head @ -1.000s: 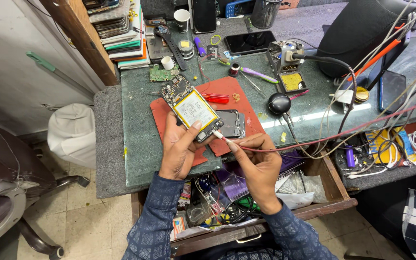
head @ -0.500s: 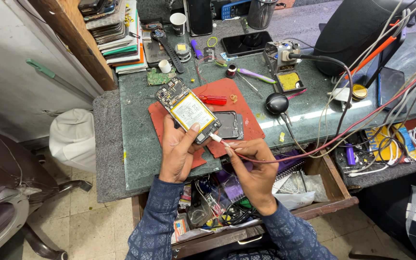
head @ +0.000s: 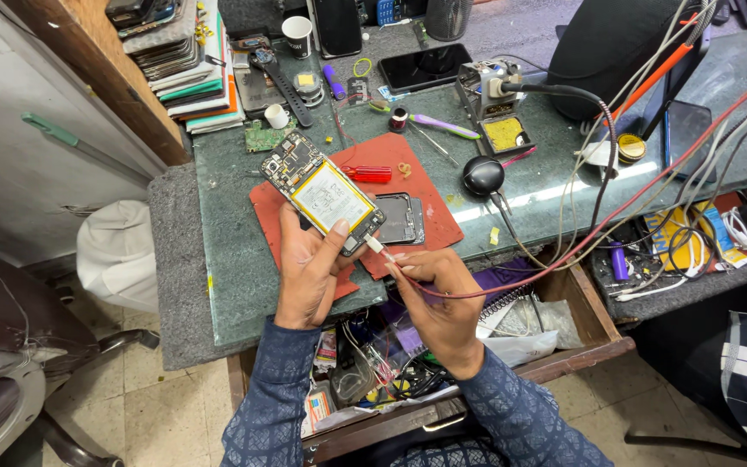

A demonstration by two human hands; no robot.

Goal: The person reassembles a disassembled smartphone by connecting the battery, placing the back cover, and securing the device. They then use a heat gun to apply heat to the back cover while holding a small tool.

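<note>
Red cable (head: 512,281) (right hand (head: 443,298)) meets opened phone (head: 326,195).

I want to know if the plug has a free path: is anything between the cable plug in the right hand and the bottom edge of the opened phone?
Nothing visible does. The right hand holds the white plug right at the lower end of the opened phone, which the left hand grips; whether the plug is already seated cannot be told.
</note>
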